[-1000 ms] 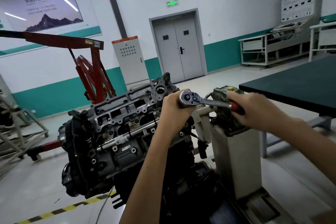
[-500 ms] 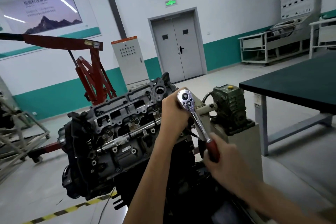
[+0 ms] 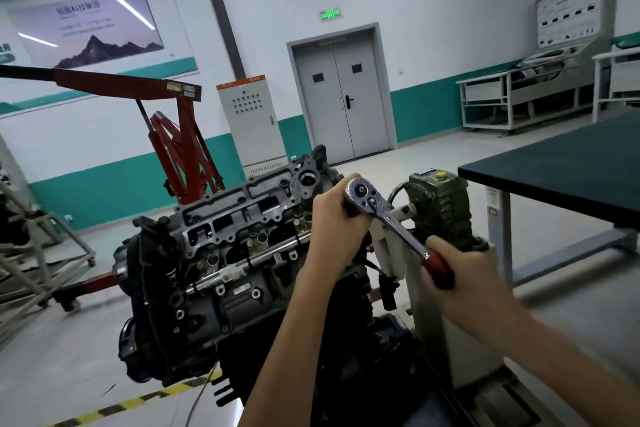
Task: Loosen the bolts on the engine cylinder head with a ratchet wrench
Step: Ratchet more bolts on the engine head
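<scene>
L hand grip [image 3: 337,218] round ratchet wrench [image 3: 398,226] head, R hand grip [image 3: 465,276] clamped on handle [image 3: 438,269]

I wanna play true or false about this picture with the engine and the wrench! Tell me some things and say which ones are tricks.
1. The right hand grips the ratchet wrench by its red handle. True.
2. The left hand hangs free and touches nothing. False: its fingers are curled round the wrench's head, right at the engine cylinder head.
3. The grey double door stands wide open. False: both halves are shut.
4. A red hoist stands behind the engine. True.
</scene>
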